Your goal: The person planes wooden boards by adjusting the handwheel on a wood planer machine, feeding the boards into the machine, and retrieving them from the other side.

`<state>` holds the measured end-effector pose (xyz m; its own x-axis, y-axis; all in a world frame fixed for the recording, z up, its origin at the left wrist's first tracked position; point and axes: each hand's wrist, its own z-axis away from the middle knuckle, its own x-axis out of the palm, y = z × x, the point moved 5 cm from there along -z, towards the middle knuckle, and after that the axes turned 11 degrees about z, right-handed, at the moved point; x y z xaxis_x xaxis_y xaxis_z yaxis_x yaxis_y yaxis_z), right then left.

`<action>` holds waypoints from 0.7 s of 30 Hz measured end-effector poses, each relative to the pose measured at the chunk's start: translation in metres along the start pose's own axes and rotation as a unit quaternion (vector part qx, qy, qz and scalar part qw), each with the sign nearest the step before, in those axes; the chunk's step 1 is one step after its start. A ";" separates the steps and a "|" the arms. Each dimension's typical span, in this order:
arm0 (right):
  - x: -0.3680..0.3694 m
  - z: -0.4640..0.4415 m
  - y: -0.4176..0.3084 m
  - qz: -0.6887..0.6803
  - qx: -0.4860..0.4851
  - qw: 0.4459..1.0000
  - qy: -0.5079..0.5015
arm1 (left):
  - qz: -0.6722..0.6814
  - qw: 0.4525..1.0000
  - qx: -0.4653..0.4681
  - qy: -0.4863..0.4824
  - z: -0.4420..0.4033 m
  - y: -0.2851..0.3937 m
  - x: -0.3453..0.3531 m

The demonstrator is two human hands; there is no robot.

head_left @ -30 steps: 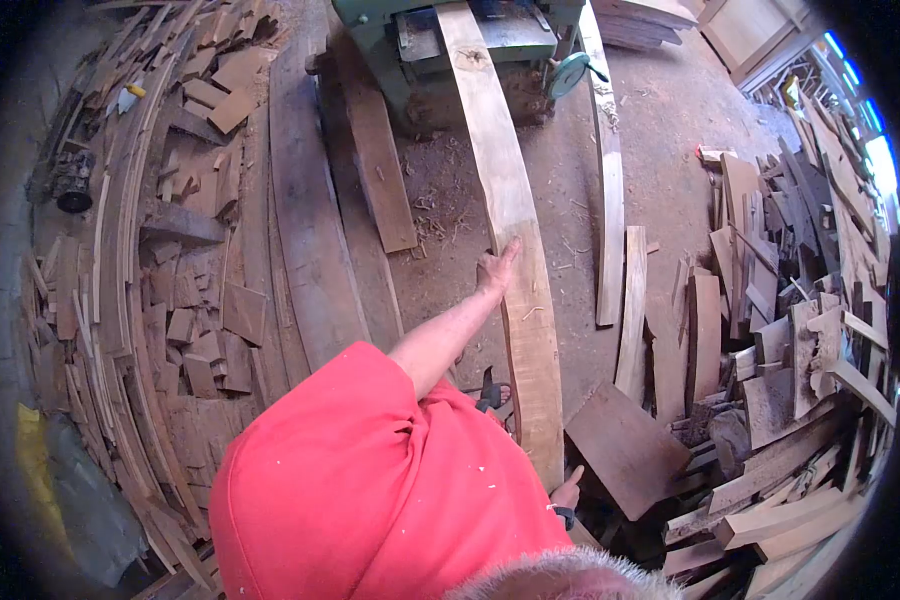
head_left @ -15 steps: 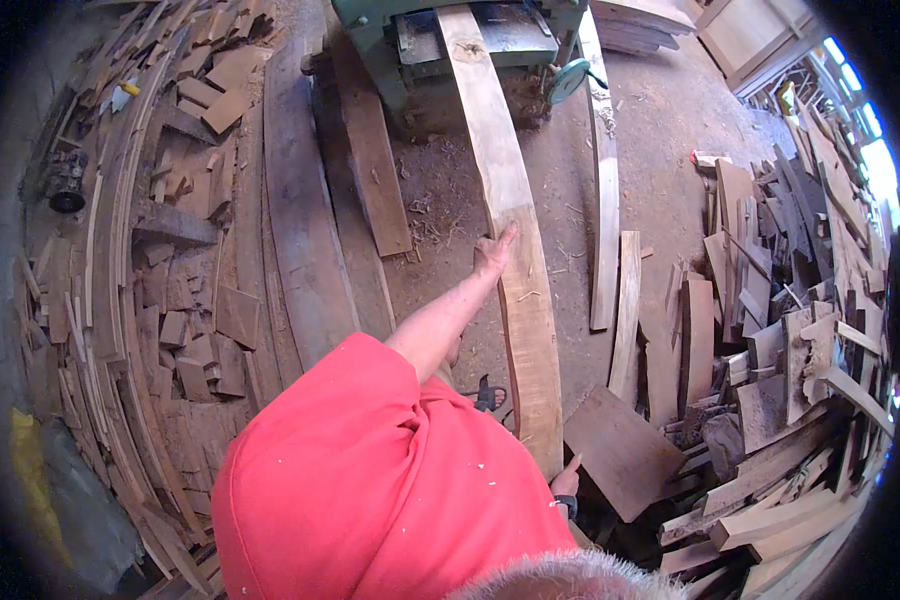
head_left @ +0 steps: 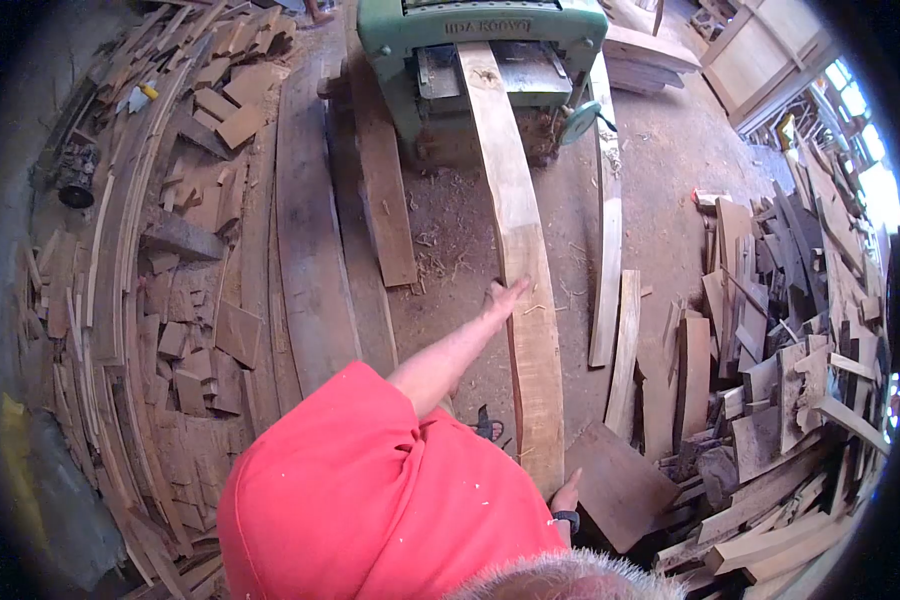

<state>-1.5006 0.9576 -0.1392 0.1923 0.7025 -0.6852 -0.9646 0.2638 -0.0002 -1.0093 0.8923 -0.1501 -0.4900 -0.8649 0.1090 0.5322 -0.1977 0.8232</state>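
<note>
A long wooden plank [head_left: 535, 370] runs from close to my body up to the green planing machine [head_left: 485, 28], its far end inside the machine's opening. My left hand [head_left: 507, 297] is closed around the plank's left edge about midway along, thumb and fingers against the wood. My right hand [head_left: 567, 495], with a dark watch at the wrist, is at the near end's right corner. Its fingers are partly hidden by the plank, and it appears to hold that end. A dark knot [head_left: 485, 77] shows on the plank just before the machine.
Stacked offcuts [head_left: 220, 330] and long boards [head_left: 310, 220] line the left side. A heap of scrap wood [head_left: 770, 400] fills the right. Narrow boards [head_left: 606, 230] lie right of the plank, and a square panel [head_left: 620, 490] sits near my right hand. A handwheel [head_left: 582, 122] projects from the machine.
The view has tilted up, so more of the machine shows and things sit lower in frame. My left hand stays on the plank's edge; my right hand's fingers are less extended at the near end.
</note>
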 end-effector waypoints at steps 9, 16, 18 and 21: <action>0.037 -0.053 0.007 -0.286 -0.063 0.954 -0.060 | -0.072 0.990 -0.046 -0.117 0.045 -0.078 0.001; 0.024 -0.051 0.022 -0.351 -0.115 0.925 -0.089 | -0.040 0.975 -0.103 -0.192 0.086 -0.085 0.004; 0.004 -0.030 0.037 -0.205 -0.106 0.972 -0.039 | -0.016 0.972 -0.110 -0.209 0.088 -0.093 0.005; 0.034 -0.045 0.098 -0.309 -0.077 0.941 -0.116 | -0.012 0.967 -0.134 -0.218 0.091 -0.108 0.004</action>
<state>-1.5971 0.9777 -0.1951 0.7425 0.5759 -0.3420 -0.6663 0.5827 -0.4653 -1.1320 0.9522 -0.1879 -0.7172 -0.5939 0.3647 0.6487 -0.3777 0.6607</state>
